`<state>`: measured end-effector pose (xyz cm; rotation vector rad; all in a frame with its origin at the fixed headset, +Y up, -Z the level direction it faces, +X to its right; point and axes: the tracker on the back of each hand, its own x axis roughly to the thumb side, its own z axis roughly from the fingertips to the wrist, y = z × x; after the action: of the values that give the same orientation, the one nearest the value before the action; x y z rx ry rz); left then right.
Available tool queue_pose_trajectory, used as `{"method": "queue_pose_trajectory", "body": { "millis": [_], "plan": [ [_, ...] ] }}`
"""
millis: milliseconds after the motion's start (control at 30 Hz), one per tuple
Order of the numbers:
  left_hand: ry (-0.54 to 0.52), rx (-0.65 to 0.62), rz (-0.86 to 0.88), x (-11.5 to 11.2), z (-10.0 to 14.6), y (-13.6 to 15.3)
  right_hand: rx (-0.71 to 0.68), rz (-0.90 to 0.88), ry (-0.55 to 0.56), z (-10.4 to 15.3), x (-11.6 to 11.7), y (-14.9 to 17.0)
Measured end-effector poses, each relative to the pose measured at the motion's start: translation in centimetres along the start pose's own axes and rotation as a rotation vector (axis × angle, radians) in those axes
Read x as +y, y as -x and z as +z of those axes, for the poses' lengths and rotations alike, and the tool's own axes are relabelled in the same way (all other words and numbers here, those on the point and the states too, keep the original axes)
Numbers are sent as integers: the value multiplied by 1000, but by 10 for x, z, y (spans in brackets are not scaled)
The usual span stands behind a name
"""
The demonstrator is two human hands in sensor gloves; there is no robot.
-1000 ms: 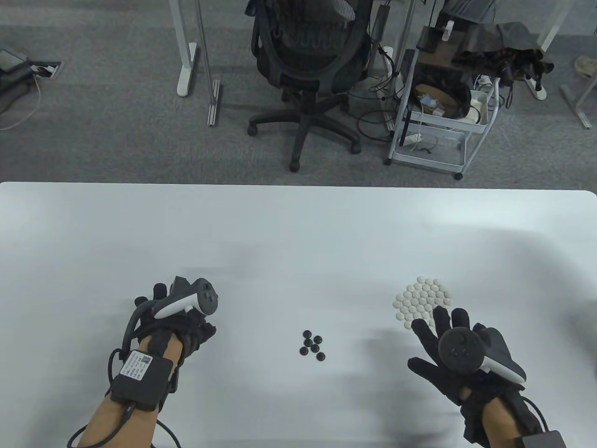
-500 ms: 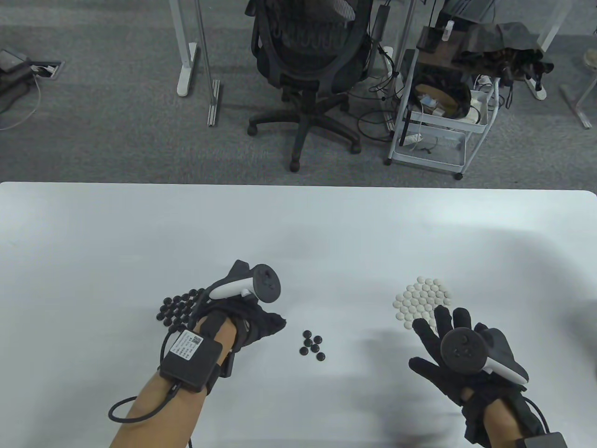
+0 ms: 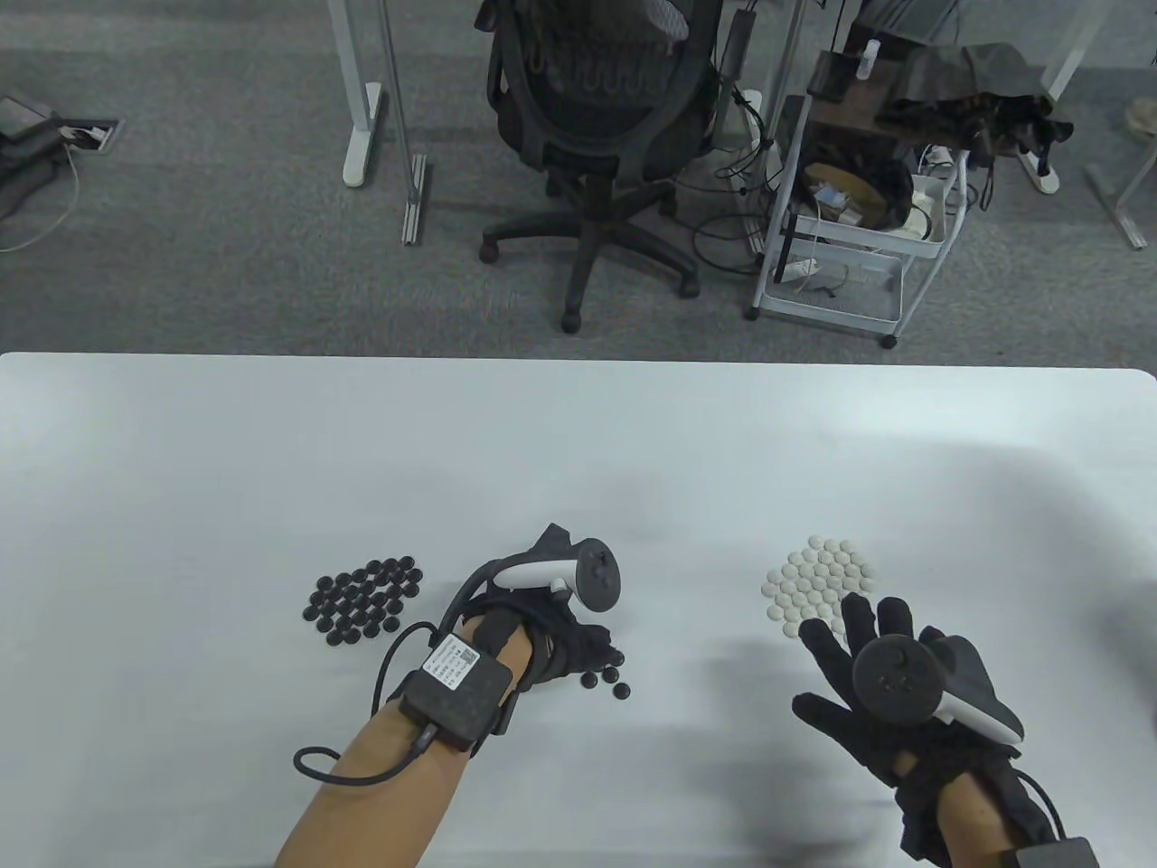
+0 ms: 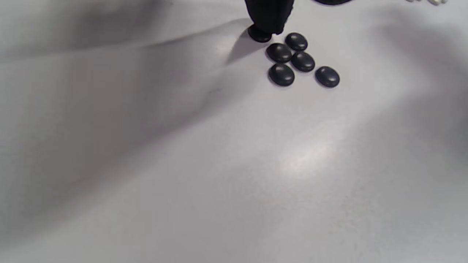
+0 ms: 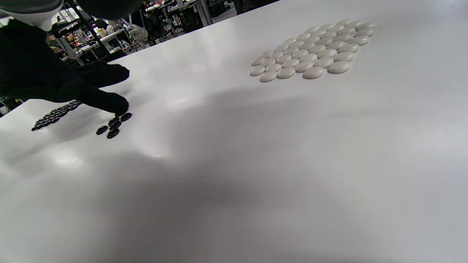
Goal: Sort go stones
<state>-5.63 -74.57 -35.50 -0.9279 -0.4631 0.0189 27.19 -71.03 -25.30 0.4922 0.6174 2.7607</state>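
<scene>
A small cluster of black Go stones (image 3: 613, 675) lies at the table's front middle. My left hand (image 3: 604, 653) reaches over its left part. In the left wrist view one fingertip (image 4: 268, 16) touches the top of a black stone (image 4: 259, 35), with several more stones (image 4: 292, 60) beside it. The right wrist view shows the left hand's thumb and finger (image 5: 109, 104) apart over the cluster (image 5: 111, 128). A pile of black stones (image 3: 362, 601) lies to the left. A pile of white stones (image 3: 818, 583) lies to the right. My right hand (image 3: 854, 633) lies spread and empty just below it.
The white table's far edge (image 3: 578, 357) runs across the table view. Beyond it on the floor stand an office chair (image 3: 597, 136) and a white cart (image 3: 850, 226). The white stone pile also shows in the right wrist view (image 5: 314, 49).
My left hand moved right from over the black pile to the small black cluster, uncovering the pile. My right hand has stayed still.
</scene>
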Motion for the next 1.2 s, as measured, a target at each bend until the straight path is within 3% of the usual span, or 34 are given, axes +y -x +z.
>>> {"method": "queue_pose_trajectory", "body": {
  "millis": [100, 300, 500, 1000, 1200],
  "plan": [
    [-28, 105, -9, 6, 7, 21, -1, -1, 2, 1, 0, 0],
    [-31, 293, 139, 8, 31, 86, -1, -3, 7, 1, -1, 0],
    [-54, 364, 231, -2, 47, 122, -1, -2, 4, 1, 0, 0],
    [-56, 474, 227, -8, 62, 140, -3, 0, 2, 0, 0, -1],
    [-104, 340, 220, 6, 69, 114, -4, 0, 2, 0, 0, -1]
  ]
}}
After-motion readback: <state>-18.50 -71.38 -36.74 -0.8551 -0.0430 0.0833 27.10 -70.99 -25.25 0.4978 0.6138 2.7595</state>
